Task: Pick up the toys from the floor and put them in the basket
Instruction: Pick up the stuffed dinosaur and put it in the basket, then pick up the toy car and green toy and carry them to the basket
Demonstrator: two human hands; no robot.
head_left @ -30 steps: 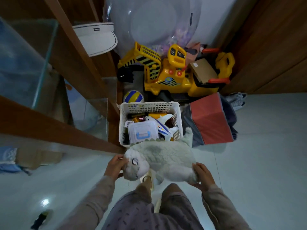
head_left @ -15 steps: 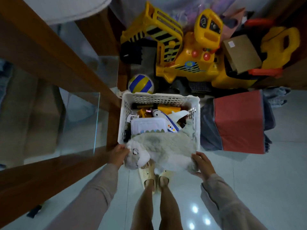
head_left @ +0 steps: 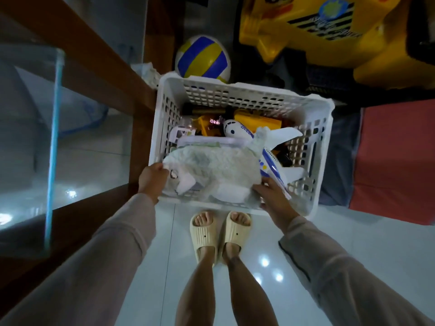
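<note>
A grey-white plush toy [head_left: 211, 170] lies across the near half of the white slotted basket [head_left: 235, 92], on top of the other toys. My left hand [head_left: 151, 178] grips its head end at the basket's near left corner. My right hand [head_left: 270, 192] holds its rear end by the near rim. Under and behind the plush sit a white-and-blue toy plane [head_left: 266, 147], a clear box and several yellow and dark toys, partly hidden.
A blue-and-yellow ball [head_left: 203, 58] rests behind the basket, a big yellow ride-on digger [head_left: 329, 31] at the back right. A red-and-dark fabric box [head_left: 395, 161] stands to the right. A wooden glass-panelled frame [head_left: 98, 67] runs along the left. My slippered feet [head_left: 220, 231] stand on pale tiles.
Both hands carried the plush forward and down, from in front of the basket's near rim to inside it. The view closed in on the basket.
</note>
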